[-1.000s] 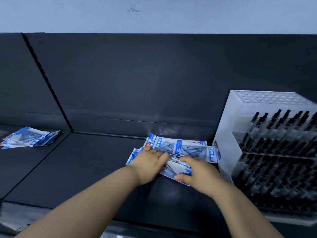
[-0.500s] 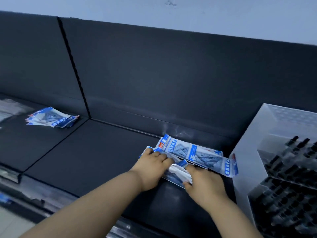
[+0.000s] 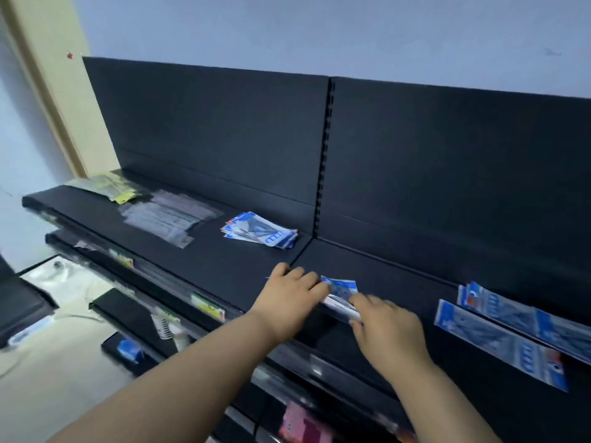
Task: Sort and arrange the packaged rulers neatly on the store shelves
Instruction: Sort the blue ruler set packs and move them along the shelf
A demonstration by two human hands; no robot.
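Both my hands carry a small bundle of blue-and-white ruler packets (image 3: 341, 291) just above the black shelf (image 3: 204, 260), near the seam between two shelf sections. My left hand (image 3: 292, 294) covers the bundle's left end with fingers curled over it. My right hand (image 3: 385, 326) pinches the right end; most of the bundle is hidden under the hands. A stack of similar blue packets (image 3: 260, 235) lies on the shelf just behind and left of my left hand. Two long blue ruler packs (image 3: 499, 345) lie on the shelf at the right.
Clear packaged rulers (image 3: 169, 215) and yellow-green packs (image 3: 108, 187) lie further left on the same shelf. A slotted upright (image 3: 326, 161) divides the dark back panel. Lower shelves with price tags (image 3: 208, 308) run below, above a pale floor.
My hands lifted the small packets off the right-hand pile and carried them left along the shelf. The view swung left, and the pen display rack dropped out of sight.
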